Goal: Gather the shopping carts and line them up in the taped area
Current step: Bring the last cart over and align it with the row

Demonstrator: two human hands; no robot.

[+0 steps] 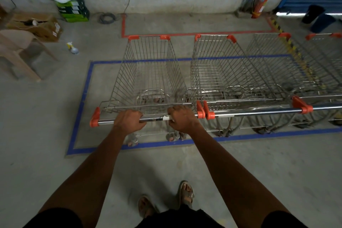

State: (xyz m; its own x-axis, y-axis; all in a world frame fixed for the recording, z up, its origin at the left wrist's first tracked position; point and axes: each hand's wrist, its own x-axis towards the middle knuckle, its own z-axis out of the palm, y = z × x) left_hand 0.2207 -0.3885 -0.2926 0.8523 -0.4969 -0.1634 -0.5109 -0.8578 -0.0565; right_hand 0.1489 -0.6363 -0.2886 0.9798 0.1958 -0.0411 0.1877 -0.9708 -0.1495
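A wire shopping cart (148,72) with orange corner caps stands inside the blue taped rectangle (81,105) on the floor, at its left end. My left hand (129,119) and my right hand (182,117) both grip its chrome handle bar (105,121). To its right a second cart (227,72) stands side by side with it, their orange handle ends nearly touching. Further right a third cart (273,65) and part of another cart (325,61) continue the row. The rear wheels of my cart sit just inside the front tape line.
A plastic chair (16,50) and a cardboard box (37,26) stand at the left, with a spray bottle (73,48) on the floor. A green crate (73,8) and a red fire extinguisher (260,3) are by the far wall. Red tape (185,34) marks the floor beyond.
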